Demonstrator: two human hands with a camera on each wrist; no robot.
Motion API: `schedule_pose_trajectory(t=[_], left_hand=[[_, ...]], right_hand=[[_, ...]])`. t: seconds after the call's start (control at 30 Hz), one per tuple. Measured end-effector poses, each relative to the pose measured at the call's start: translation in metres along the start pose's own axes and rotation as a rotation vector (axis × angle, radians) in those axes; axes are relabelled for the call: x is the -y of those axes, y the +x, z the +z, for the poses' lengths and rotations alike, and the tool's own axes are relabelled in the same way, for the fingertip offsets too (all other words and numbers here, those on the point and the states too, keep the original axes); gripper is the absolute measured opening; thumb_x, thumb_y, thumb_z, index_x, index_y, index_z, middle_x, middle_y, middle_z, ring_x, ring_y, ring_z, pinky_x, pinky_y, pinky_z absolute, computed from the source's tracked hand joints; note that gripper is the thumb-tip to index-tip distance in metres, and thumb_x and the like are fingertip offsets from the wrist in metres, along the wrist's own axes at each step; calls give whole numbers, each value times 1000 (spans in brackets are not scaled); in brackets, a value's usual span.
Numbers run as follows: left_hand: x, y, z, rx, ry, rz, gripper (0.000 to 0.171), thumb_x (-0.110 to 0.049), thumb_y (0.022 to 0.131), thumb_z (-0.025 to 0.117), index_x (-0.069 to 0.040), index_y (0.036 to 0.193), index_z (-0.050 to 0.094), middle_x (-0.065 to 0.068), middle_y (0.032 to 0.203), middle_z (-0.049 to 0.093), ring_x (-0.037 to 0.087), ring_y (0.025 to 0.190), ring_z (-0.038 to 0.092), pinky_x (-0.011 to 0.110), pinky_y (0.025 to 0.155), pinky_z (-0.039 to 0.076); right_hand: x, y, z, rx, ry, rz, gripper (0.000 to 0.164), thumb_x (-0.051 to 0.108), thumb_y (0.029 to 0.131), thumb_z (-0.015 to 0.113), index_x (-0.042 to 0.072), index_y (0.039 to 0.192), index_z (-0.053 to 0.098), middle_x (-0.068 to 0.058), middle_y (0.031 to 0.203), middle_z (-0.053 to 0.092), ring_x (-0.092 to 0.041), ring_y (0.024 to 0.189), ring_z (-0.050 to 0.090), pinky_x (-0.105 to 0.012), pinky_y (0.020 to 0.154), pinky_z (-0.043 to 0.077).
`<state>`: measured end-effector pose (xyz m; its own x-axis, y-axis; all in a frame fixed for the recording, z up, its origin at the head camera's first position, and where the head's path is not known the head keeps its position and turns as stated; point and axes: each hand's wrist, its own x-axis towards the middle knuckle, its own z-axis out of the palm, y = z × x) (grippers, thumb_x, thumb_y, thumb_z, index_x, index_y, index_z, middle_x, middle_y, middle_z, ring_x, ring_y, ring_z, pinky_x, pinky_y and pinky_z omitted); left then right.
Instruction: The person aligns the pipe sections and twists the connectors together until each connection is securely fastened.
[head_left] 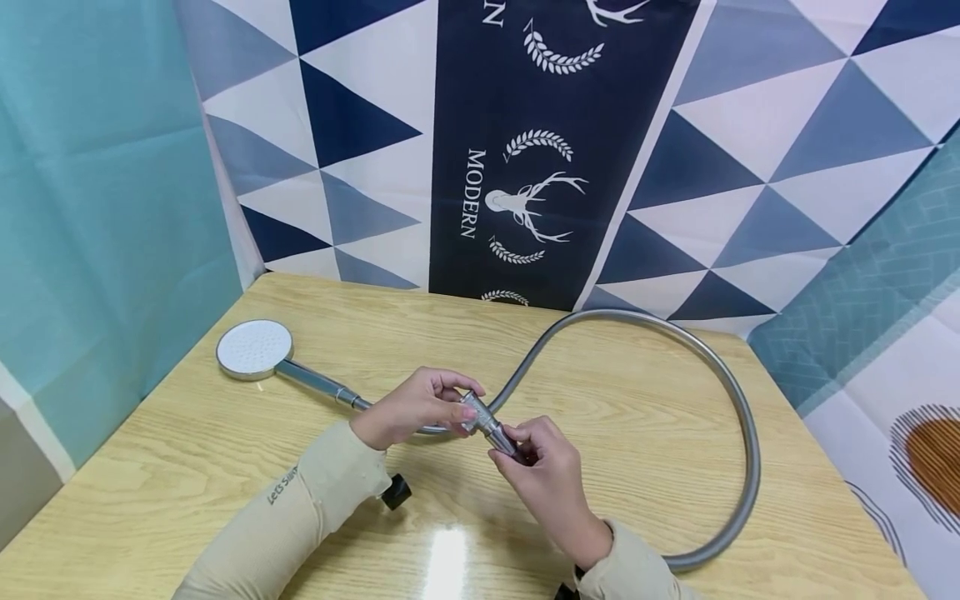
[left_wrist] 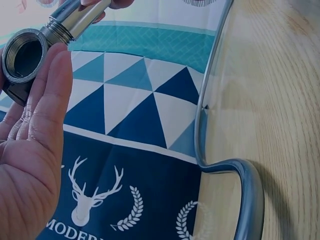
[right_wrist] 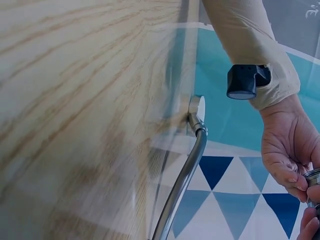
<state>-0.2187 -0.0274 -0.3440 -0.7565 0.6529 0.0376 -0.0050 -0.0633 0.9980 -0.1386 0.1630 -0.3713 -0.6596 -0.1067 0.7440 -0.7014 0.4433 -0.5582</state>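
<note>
My left hand (head_left: 420, 408) holds a short metal shower fitting (head_left: 474, 410) between thumb and fingers, above the table. In the left wrist view, the fitting's wide, internally threaded mouth (left_wrist: 25, 56) faces the camera, and a threaded outlet (left_wrist: 59, 32) sticks out from its side. My right hand (head_left: 551, 475) pinches a smooth metal connector (head_left: 504, 442) lined up with that outlet. Some thread still shows between connector and fitting. On the table lies a grey shower hose (head_left: 746, 433) in a wide loop, joined to a round white-faced shower head (head_left: 255, 348). Part of the hose is hidden behind my hands and right sleeve.
The light wooden table (head_left: 315, 533) ends at a patterned backdrop (head_left: 360, 167) with triangles and deer prints. A teal curtain (head_left: 97, 208) hangs at the left. A black wrist camera (head_left: 396, 492) juts from my left sleeve.
</note>
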Motion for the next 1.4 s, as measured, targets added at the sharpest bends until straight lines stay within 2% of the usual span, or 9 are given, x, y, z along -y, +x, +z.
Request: schedule_pose_trajectory(t=[0.13, 0.33, 0.57, 0.8, 1.1, 1.3, 1.4], left_hand=[[0, -1, 0, 3, 0, 5, 33, 3, 89, 62, 17, 118, 53, 2, 83, 69, 12, 73, 66, 46, 78, 55], [-1, -2, -1, -6, 3, -11, 34, 3, 89, 62, 16, 119, 53, 3, 83, 69, 12, 73, 66, 40, 75, 56], [1, -2, -3, -6, 12, 5, 32, 5, 89, 60, 18, 117, 52, 4, 84, 69, 12, 74, 66, 48, 79, 54], [-2, -3, -3, -12, 20, -37, 32, 0, 91, 62, 14, 119, 55, 3, 84, 69, 12, 75, 67, 50, 82, 52], [-2, -1, -3, 13, 11, 29, 32, 3, 90, 61, 18, 117, 52, 3, 84, 69, 11, 74, 66, 46, 77, 55], [-4, -3, -3, 4, 15, 10, 32, 2, 90, 62, 16, 117, 53, 2, 84, 69, 12, 74, 66, 44, 77, 55], [-5, -4, -3, 2, 13, 17, 32, 2, 90, 62, 17, 117, 53, 2, 83, 69, 11, 74, 66, 45, 77, 55]], right_hand=[[2, 0, 0, -13, 26, 8, 32, -20, 58, 80, -8, 85, 67, -7, 73, 54, -4, 60, 53, -14, 48, 46], [1, 1, 0, -9, 51, 13, 32, -21, 59, 79, -10, 87, 69, -7, 72, 57, -1, 61, 53, -14, 48, 46], [1, 3, -1, 11, 51, -17, 30, -20, 61, 77, -13, 90, 69, -8, 71, 60, -2, 60, 53, -14, 48, 46], [2, 3, -2, 25, 80, -16, 27, -20, 65, 75, -14, 91, 68, -10, 71, 62, -2, 60, 53, -15, 47, 45], [2, 4, -3, 61, 84, -15, 22, -20, 71, 70, -14, 93, 67, -11, 72, 64, -2, 60, 53, -15, 46, 45], [2, 5, -3, 84, 81, 8, 21, -17, 75, 69, -13, 96, 66, -11, 74, 66, -3, 60, 54, -16, 46, 45], [2, 4, -1, 71, 58, 14, 32, -15, 74, 72, -12, 105, 63, -14, 84, 65, -6, 60, 57, -17, 47, 47]])
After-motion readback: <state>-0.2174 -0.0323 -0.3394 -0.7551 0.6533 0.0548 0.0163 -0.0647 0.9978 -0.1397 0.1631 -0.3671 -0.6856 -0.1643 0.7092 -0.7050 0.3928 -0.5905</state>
